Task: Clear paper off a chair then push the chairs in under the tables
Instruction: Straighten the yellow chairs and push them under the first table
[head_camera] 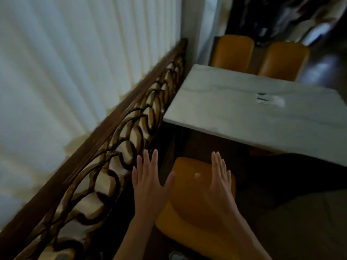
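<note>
A mustard-yellow padded chair point(189, 214) stands below me, its back top pointing toward a white marble table point(244, 117). My left hand point(150, 182) hovers flat with fingers spread at the chair's left edge. My right hand point(219, 182) is held open over the chair's right side, palm turned inward. Neither hand holds anything. A small white crumpled paper point(272, 101) lies on the tabletop. Two more yellow chairs point(232, 53) point(283, 61) stand at the table's far side. The picture is blurred by motion.
A dark wooden railing with curled ironwork point(120, 132) runs along the left, close to the chair. White curtains point(75, 62) hang behind it. A dark shape point(300, 175) sits to the right under the table edge. Dark floor lies beyond the far chairs.
</note>
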Motion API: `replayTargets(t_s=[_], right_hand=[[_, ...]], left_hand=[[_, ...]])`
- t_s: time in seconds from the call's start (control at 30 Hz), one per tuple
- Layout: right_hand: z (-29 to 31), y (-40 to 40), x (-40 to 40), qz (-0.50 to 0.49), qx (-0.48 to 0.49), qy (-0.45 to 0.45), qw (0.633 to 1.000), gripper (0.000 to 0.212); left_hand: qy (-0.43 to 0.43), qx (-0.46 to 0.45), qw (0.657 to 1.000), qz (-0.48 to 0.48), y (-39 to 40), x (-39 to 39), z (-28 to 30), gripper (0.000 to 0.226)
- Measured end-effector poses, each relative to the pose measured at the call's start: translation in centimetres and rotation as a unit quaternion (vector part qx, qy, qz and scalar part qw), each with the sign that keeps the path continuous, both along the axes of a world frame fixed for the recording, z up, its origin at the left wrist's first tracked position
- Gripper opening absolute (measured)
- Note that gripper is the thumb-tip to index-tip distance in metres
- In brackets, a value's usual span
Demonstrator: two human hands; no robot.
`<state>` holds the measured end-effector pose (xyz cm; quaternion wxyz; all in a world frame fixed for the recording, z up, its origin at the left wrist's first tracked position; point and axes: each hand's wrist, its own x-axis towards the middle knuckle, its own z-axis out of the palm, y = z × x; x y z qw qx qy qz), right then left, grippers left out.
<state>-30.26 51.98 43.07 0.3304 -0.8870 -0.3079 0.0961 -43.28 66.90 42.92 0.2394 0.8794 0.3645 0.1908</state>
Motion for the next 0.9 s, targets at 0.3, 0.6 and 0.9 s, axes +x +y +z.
replayTargets(t_s=[0.3, 0.6, 0.9], right_hand=[[-0.2, -6.7, -1.5, -0.173, 0.027, 0.018, 0.984, 0.092], [-2.9, -9.4, -4.2, -0.236, 0.018, 0.133, 0.962, 0.084], [-6.6, -13.4, -8.5, -0.455, 0.025, 0.287, 0.843, 0.100]], left_hand=[[-0.002, -0.003, 0.992, -0.126, -2.5, 2.7, -0.3, 0.086], [0.031, -0.085, 0.987, -0.131, -3.5, -0.2, -3.5, 0.089], [0.108, -0.367, 0.915, 0.129, -5.6, -4.1, -8.5, 0.108]])
